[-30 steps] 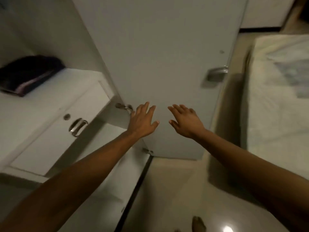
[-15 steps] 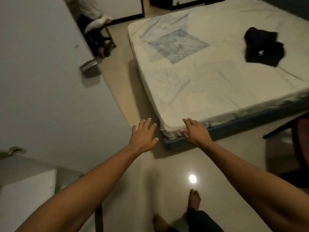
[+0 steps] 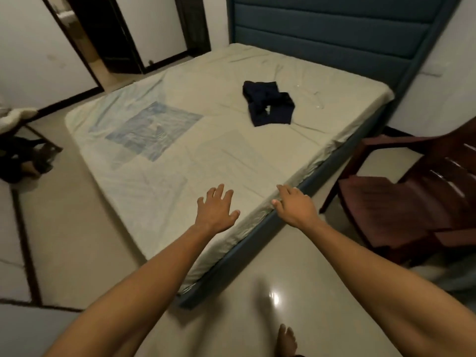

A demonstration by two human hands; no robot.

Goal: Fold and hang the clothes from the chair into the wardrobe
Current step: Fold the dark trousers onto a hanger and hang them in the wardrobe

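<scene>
Right now I see both grips loose: my left hand (image 3: 215,212) and right hand (image 3: 294,205) spread their fingers above the bed (image 3: 164,186) corner, holding nothing. Farther off, dark clothes (image 3: 269,103) lie crumpled on the sheet.

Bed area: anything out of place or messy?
Yes. A dark garment lies crumpled, not folded, on the bed, toward the headboard. The sheet is wrinkled near the corner. The left hand and right hand are open and hold nothing.
</scene>
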